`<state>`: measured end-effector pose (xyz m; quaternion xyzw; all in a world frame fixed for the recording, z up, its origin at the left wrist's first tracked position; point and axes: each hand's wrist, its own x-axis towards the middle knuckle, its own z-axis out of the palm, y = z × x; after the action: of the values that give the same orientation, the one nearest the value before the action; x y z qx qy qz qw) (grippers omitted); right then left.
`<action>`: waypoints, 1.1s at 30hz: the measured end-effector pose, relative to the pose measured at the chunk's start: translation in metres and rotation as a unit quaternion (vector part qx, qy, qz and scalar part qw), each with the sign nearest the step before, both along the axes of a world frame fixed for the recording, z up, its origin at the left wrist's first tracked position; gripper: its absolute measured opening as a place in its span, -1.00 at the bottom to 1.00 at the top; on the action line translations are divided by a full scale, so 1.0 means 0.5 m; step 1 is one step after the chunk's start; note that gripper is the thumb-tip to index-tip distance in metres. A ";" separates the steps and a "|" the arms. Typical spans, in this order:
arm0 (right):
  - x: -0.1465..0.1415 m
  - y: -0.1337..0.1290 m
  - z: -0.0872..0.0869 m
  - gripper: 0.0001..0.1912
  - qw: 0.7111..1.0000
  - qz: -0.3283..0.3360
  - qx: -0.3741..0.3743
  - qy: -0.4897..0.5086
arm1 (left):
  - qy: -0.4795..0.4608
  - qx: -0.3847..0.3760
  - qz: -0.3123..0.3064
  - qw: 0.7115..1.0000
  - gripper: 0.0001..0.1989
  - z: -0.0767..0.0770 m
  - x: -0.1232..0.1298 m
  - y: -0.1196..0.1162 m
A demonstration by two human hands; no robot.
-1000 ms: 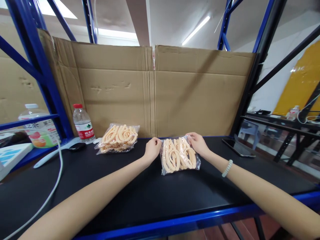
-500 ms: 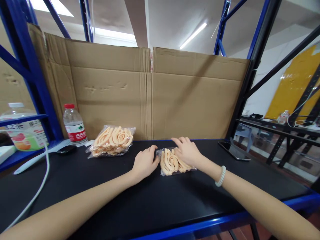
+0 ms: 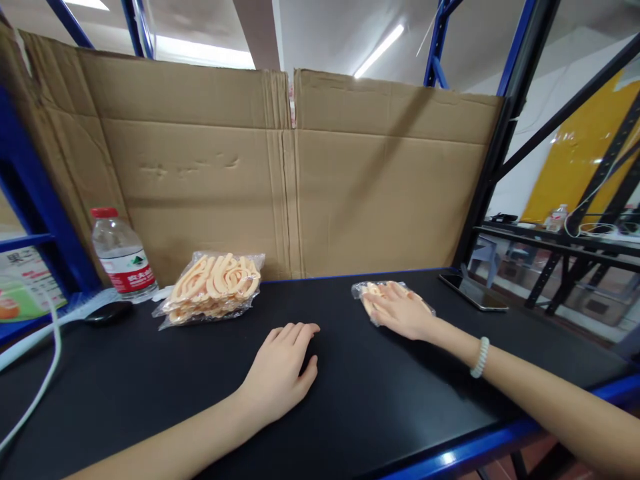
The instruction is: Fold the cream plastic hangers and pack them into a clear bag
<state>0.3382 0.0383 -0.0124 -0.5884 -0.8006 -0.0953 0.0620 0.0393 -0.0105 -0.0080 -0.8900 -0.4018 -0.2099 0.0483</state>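
Under my right hand [image 3: 403, 312], at the right of the black tabletop, lies a clear plastic packet of pale orange curled strips [image 3: 373, 291]. The fingers are spread flat over the packet and cover most of it. My left hand [image 3: 283, 370] rests on the tabletop left of it, fingers apart and slightly bent, with nothing in it. A stack of similar packets [image 3: 215, 287] sits at the back left, against the cardboard, beyond my left hand and touched by neither hand.
A red-capped water bottle [image 3: 124, 257] and a dark mouse-like object [image 3: 109, 313] are at the left, near a white cable [image 3: 50, 367]. At the back right lies a phone [image 3: 473, 292]. Upright cardboard [image 3: 380, 193] lines the table's rear edge [image 3: 340, 276].
My right hand has moved right with the packet beneath it. My left hand, earlier at the packet's left edge, is now apart from it and nearer me. The camera view has shifted too.
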 end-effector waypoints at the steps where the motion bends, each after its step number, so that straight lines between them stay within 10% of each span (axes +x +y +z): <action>1: 0.032 0.012 0.000 -0.46 1.000 -0.014 0.000 -0.003 | -0.003 -0.001 -0.001 1.000 -0.68 0.000 0.001 0.000; 11: 0.237 0.124 -0.011 -0.41 1.000 -0.006 -0.005 -0.020 | -0.028 -0.015 0.003 0.999 -0.58 0.000 0.000 -0.004; 33: 0.287 0.174 -0.026 -0.45 1.000 0.000 0.020 -0.011 | -0.021 -0.029 0.004 0.999 -0.61 0.001 0.002 -0.002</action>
<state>0.4816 0.1253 -0.0255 -0.5856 -0.7994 -0.1176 0.0654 0.0401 -0.0114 -0.0076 -0.8849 -0.4123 -0.2161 0.0148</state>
